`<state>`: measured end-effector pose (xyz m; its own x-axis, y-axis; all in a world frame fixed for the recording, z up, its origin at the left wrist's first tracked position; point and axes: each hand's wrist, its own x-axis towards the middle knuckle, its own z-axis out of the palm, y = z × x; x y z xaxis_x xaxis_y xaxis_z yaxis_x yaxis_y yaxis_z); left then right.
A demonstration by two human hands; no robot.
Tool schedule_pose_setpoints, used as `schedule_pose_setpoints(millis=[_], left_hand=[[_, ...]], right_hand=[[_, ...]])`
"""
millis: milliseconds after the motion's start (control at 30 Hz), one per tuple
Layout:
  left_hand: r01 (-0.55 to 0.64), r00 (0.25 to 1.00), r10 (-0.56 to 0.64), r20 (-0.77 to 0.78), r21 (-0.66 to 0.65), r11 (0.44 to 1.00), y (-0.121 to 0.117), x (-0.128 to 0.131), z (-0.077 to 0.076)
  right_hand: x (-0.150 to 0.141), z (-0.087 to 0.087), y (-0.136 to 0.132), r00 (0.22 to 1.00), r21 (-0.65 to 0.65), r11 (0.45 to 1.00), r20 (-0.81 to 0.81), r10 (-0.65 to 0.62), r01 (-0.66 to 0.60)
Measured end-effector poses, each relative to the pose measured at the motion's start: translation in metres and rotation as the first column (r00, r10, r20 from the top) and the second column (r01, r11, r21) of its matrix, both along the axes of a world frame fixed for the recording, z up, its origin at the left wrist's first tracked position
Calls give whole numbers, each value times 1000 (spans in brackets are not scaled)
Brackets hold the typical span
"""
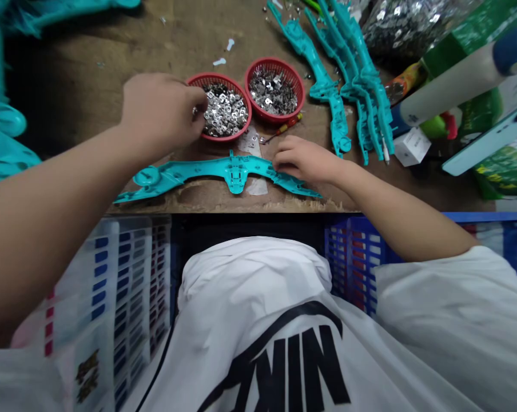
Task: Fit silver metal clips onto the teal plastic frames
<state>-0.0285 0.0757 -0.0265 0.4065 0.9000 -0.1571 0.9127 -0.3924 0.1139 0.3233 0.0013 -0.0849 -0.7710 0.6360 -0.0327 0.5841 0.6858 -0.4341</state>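
A long, curved teal plastic part [215, 167] lies along the front edge of the wooden table, with a tab at its middle. The curled fingers of my right hand [305, 160] are closed at its right arm; their tips are partly hidden. My left hand [164, 111] is over the left rim of a red basket [246, 121] filled with small metal clips [226, 111]. Its fingers are bent together, and whatever they may hold is hidden. Beside it stands a second red basket [300, 94] of small metal pieces [272, 94]. A screwdriver [289, 123] with a yellow and red handle lies just in front.
More teal parts [361, 86] lie stacked at the right, others [1, 114] at the left. A white tube-like object [451, 86], a pale blue phone [490, 140] and a small white box [412, 146] crowd the right side. Crates [134, 269] stand below the table edge.
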Motion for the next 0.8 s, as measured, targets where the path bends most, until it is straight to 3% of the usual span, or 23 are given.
schedule_pose_setpoints(millis=[100, 200, 533, 667, 800], left_hand=[[78, 997, -77, -16, 65, 995, 4, -5, -10], [88, 992, -95, 83, 80, 993, 8, -8, -22], [81, 966, -56, 253, -90, 993, 24, -6, -46], [55, 952, -21, 304, -102, 993, 21, -5, -45], [28, 959, 4, 284, -111, 993, 12, 3, -34]], right_hand=[[3, 1, 2, 1000, 3, 1000, 6, 7, -7], [6, 4, 2, 1000, -10, 1000, -13, 8, -8], [-7, 13, -9, 998, -11, 1000, 63, -5, 5], [-8, 15, -10, 997, 1, 1000, 71, -6, 6], [-8, 15, -10, 997, 11, 1000, 74, -5, 4]])
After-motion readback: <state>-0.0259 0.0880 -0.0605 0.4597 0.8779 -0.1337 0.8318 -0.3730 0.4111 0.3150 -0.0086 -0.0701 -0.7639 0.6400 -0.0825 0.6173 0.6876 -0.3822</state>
